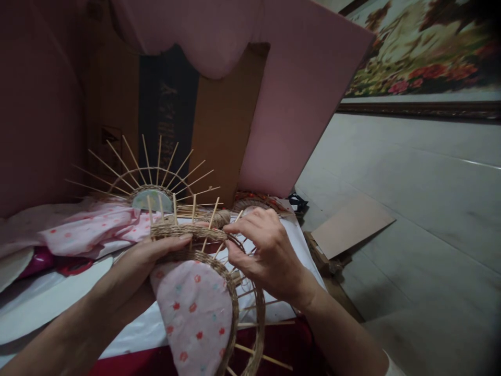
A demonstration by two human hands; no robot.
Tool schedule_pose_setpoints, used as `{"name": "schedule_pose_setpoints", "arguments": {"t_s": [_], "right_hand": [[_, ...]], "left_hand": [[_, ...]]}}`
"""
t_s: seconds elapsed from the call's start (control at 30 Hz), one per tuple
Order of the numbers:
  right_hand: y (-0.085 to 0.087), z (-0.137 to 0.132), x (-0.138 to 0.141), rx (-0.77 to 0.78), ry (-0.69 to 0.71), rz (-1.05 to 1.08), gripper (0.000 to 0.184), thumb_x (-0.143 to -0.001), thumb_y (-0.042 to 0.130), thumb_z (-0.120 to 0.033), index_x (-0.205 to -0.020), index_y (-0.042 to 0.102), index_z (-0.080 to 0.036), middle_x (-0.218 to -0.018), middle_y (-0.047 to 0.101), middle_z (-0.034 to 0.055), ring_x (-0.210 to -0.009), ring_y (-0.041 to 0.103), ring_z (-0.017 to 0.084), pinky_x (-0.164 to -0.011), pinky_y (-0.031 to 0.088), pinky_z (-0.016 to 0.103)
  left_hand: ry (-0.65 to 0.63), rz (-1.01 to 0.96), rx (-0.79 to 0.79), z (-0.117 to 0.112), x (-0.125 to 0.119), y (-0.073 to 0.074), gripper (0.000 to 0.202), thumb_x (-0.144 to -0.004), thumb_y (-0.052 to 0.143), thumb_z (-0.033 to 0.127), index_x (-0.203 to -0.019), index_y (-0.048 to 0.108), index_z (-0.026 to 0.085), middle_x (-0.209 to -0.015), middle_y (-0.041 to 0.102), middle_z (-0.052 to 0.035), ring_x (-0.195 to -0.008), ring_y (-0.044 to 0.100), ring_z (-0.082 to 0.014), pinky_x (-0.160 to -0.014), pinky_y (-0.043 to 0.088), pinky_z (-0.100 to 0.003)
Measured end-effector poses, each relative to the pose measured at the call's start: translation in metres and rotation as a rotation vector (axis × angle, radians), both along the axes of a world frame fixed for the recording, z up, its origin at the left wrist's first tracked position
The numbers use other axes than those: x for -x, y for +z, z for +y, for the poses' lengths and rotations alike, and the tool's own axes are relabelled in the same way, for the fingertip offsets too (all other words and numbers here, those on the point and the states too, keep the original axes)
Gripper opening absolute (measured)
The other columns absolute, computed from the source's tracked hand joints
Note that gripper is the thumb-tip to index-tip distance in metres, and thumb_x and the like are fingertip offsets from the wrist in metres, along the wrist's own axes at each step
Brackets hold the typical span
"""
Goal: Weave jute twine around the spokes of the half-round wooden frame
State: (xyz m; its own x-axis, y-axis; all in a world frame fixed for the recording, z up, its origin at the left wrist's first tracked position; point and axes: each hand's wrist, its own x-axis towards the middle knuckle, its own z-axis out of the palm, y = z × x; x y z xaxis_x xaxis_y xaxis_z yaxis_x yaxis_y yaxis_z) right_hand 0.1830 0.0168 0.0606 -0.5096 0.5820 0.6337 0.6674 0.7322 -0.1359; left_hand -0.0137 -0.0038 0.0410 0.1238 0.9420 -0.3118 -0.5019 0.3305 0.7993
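- Nearest the camera, a woven half-round piece (pixel 198 313) with a floral fabric centre fills the lower middle of the frame, thin sticks (pixel 194 209) fanning from it.
- Left hand (pixel 151 256): thumb pressed along the braided band (pixel 195 231), the other fingers hidden behind the piece.
- Right hand (pixel 270 253): thumb and forefinger bent around the band's edge at centre; cannot tell whether their tips meet.
- Just beyond the band, a twine ball (pixel 219 218).
- Left of centre, a second stick fan (pixel 152 199) before a cardboard box (pixel 225 115).
- Mid-left, crumpled floral cloth (pixel 94 227).
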Motion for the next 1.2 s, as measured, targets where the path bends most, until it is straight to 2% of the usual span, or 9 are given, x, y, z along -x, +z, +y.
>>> {"name": "schedule_pose_setpoints", "arguments": {"t_s": [0.1,0.23,0.4,0.63,0.97,1.2], "right_hand": [[0.0,-0.001,0.0,0.011,0.004,0.006,0.012,-0.079,0.061,-0.019,-0.088,0.068,-0.017,-0.081,0.066,0.0035,-0.082,0.055,0.02,-0.076,0.034,0.034],[0.0,-0.001,0.001,0.007,0.001,0.022,0.012,-0.078,0.061,-0.018,-0.088,0.068,-0.016,-0.081,0.066,0.0033,-0.082,0.055,0.019,-0.075,0.034,0.034],[-0.001,-0.001,0.001,0.018,0.006,0.026,0.011,-0.079,0.061,-0.018,-0.088,0.067,-0.017,-0.081,0.066,0.0029,-0.082,0.055,0.019,-0.075,0.034,0.034],[0.002,-0.002,0.0,0.046,0.004,0.025,0.011,-0.08,0.061,-0.018,-0.088,0.067,-0.017,-0.083,0.067,0.0023,-0.082,0.055,0.019,-0.076,0.033,0.034],[0.001,-0.002,0.0,0.045,-0.012,0.017,0.011,-0.079,0.06,-0.019,-0.087,0.067,-0.018,-0.081,0.067,0.002,-0.081,0.055,0.018,-0.076,0.032,0.034],[0.0,-0.002,0.0,0.058,-0.01,0.017,0.012,-0.08,0.058,-0.019,-0.089,0.066,-0.019,-0.083,0.067,0.0022,-0.083,0.055,0.019,-0.077,0.032,0.033]], "left_hand": [[-0.034,0.031,-0.029,0.002,-0.001,-0.001,0.018,-0.061,0.076,0.015,-0.078,0.071,0.012,-0.067,0.065,-0.0044,-0.053,0.057,-0.0144,-0.045,0.047,-0.022],[-0.027,0.023,-0.004,0.001,-0.003,-0.001,0.023,-0.061,0.075,0.012,-0.083,0.072,0.01,-0.072,0.069,-0.0072,-0.057,0.059,-0.0158,-0.048,0.049,-0.023],[-0.018,0.009,-0.014,0.0,-0.003,-0.001,0.022,-0.063,0.073,0.01,-0.085,0.073,0.01,-0.069,0.069,-0.0067,-0.057,0.06,-0.016,-0.049,0.051,-0.024],[-0.088,-0.032,-0.057,0.003,0.001,-0.008,0.03,-0.072,0.068,0.012,-0.102,0.071,0.012,-0.089,0.074,-0.012,-0.067,0.066,-0.02,-0.057,0.055,-0.029],[-0.039,-0.025,-0.023,0.002,-0.002,-0.003,0.031,-0.063,0.073,0.01,-0.094,0.073,0.013,-0.085,0.075,-0.0118,-0.06,0.066,-0.0202,-0.054,0.056,-0.031],[-0.058,-0.012,-0.022,-0.002,-0.005,0.005,0.029,-0.068,0.069,0.007,-0.096,0.073,0.013,-0.089,0.075,-0.0115,-0.064,0.068,-0.0203,-0.057,0.056,-0.029]]}}
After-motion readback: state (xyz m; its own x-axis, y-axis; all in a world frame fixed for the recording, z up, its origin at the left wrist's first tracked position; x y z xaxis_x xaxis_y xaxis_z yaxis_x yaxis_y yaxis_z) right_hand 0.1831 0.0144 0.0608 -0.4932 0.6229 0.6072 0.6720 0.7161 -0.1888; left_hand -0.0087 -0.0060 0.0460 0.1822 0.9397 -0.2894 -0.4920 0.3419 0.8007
